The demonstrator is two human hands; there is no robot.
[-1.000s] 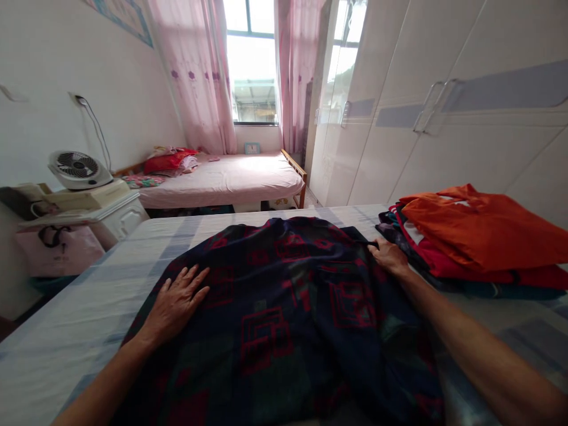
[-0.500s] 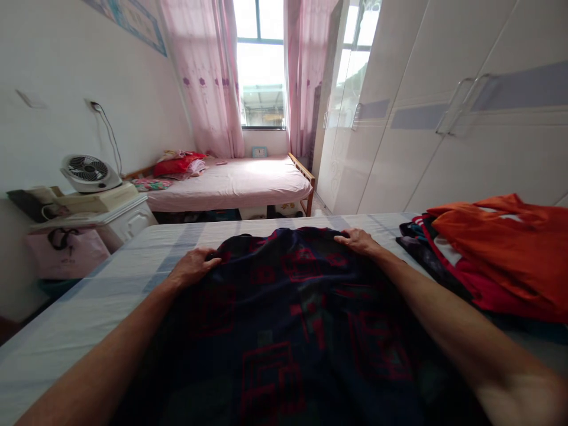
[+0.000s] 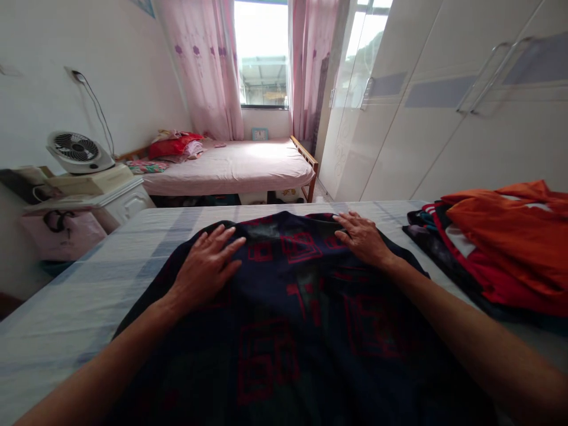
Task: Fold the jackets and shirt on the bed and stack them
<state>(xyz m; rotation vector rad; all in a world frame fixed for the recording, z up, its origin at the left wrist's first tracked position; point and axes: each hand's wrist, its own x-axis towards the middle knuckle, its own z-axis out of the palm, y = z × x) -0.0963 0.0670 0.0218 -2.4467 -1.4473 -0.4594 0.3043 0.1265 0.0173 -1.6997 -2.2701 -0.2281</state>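
A dark navy shirt (image 3: 275,290) with red square patterns lies spread over the bed in front of me, its far edge near the bed's far side. My left hand (image 3: 208,260) rests on its upper left part, palm down, with the fingers apart. On the upper right part lies my right hand (image 3: 361,236), also flat with fingers stretched out. Neither hand grips the cloth. The shirt's near end runs out of view at the bottom, and my forearms cover parts of its sides.
A pile of folded clothes (image 3: 510,248), orange on top, sits on the bed (image 3: 110,260) at right. Beyond stand a second bed (image 3: 248,168) and a window. White wardrobes (image 3: 412,142) line the right. A fan (image 3: 80,151) and a pink bag (image 3: 64,234) are at left.
Both hands have let go of the shirt's far edge and now lie flat on it. The shirt has come down onto the bed and spread wider. The view has tilted slightly downward.
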